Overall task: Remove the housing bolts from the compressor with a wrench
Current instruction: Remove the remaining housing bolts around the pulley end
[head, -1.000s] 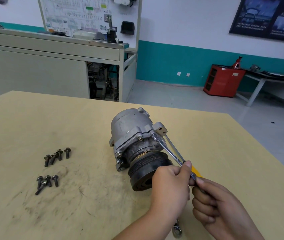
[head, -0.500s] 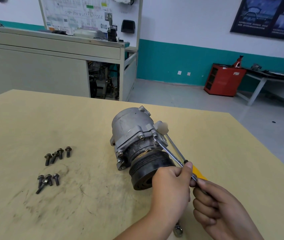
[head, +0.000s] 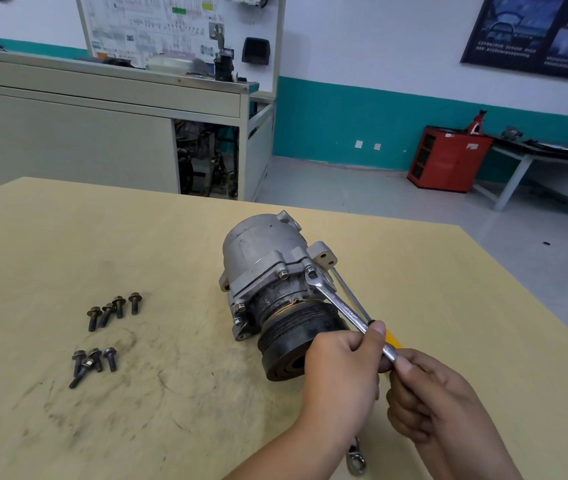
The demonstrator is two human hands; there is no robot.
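A grey metal compressor (head: 262, 258) lies on its side on the wooden table (head: 68, 244), its black pulley (head: 296, 341) facing me. A silver wrench (head: 339, 304) sits with its head on a housing bolt (head: 310, 271) at the flange's upper right. My left hand (head: 341, 372) grips the wrench's shaft, thumb along it. My right hand (head: 428, 393) grips the wrench's near end. A screwdriver with a yellow handle (head: 393, 339) lies behind the wrench, its shaft reaching the compressor's mounting ear. More bolts (head: 282, 273) remain in the flange.
Two groups of several removed bolts (head: 113, 310) (head: 92, 363) lie on the table to the left. Another wrench end (head: 356, 460) lies by my left forearm. A grey cabinet (head: 68, 133) stands beyond the table; a red cabinet (head: 449, 157) is at the far right.
Both hands and the wrench have stayed nearly still on the bolt; the view has shifted slightly.
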